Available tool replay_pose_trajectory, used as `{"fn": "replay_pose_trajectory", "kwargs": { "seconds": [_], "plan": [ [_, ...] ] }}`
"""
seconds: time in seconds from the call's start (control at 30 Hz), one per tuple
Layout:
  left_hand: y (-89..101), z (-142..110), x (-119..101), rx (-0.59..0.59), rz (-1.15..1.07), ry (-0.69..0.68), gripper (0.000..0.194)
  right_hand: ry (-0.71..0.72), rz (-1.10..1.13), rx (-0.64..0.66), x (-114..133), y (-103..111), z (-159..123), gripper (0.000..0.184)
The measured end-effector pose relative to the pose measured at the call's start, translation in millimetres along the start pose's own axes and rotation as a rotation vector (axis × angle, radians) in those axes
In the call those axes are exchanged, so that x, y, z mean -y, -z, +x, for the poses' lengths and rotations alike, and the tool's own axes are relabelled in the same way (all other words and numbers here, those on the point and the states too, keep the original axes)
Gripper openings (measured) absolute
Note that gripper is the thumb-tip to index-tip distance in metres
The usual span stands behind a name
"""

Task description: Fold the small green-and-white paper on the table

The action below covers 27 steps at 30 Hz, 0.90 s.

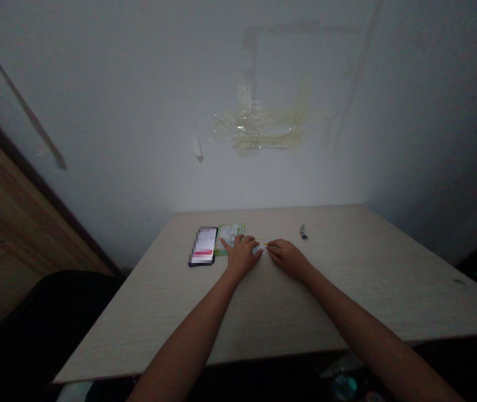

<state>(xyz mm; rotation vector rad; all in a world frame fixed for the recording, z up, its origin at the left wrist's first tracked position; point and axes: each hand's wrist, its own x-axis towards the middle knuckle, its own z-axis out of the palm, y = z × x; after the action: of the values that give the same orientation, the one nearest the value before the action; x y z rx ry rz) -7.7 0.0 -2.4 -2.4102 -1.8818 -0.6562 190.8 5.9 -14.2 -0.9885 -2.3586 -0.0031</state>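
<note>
Both my hands rest on the pale wooden table [347, 279] near its far edge. My left hand [242, 254] and my right hand [287, 257] meet over a small white paper piece [261, 246] and pinch it between their fingertips. Most of the piece is hidden by my fingers. A green and white printed sheet [230, 234] lies flat just left of my left hand, partly under it. A phone [203, 245] with a lit screen lies beside that sheet.
A small dark object [303, 231] lies on the table to the right of my hands. The white wall behind carries torn tape remains [259, 128]. A wooden panel [8, 223] stands at the left, and a dark shape [33, 324] sits below it.
</note>
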Motion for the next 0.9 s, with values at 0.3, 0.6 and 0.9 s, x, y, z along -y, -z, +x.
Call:
{"fn": "replay_pose_trajectory", "kwargs": {
  "seconds": [0.3,0.6,0.9],
  "plan": [
    [1.6,-0.1,-0.1,0.026,-0.028,-0.013,0.029,0.02,-0.032,-0.018,-1.4,-0.3,-3.4,0.029],
    [0.9,0.2,0.5,0.023,-0.035,-0.022,0.026,0.02,-0.05,-0.018,-1.2,-1.9,-2.9,0.028],
    [0.4,1.4,1.0,0.04,-0.047,-0.038,0.027,0.019,-0.045,0.001,0.1,-0.4,-1.5,0.029]
  ]
}}
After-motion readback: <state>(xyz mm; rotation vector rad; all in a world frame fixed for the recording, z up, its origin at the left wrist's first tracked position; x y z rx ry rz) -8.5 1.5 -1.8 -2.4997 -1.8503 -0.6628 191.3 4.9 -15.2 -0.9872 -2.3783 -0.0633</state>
